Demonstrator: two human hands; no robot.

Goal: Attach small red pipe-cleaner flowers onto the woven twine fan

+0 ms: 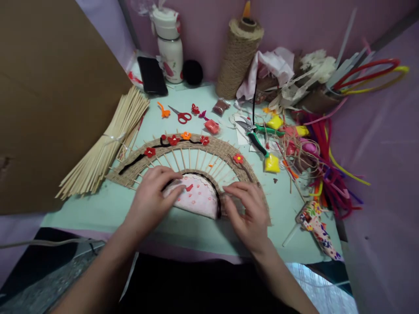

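A half-round craft fan [196,150] of twine and bamboo sticks lies on the pale green table [108,209]. It carries a black pipe-cleaner branch with red and orange flowers [173,140]. Its centre is a pink patterned half-disc [198,198] edged in black. My left hand [153,196] rests on the disc's left side, fingers bent and pressing down. My right hand [248,209] presses the disc's right edge, where the black trim [218,205] ends, with curled fingers.
A bundle of bamboo sticks [104,144] lies left, under a cardboard sheet [49,87]. Behind: a bottle [170,43], phone [152,75], twine cone [238,56], red scissors [181,115]. Right: green pliers [258,141], yellow clay [272,163], pipe cleaners [327,174], patterned cone [319,229].
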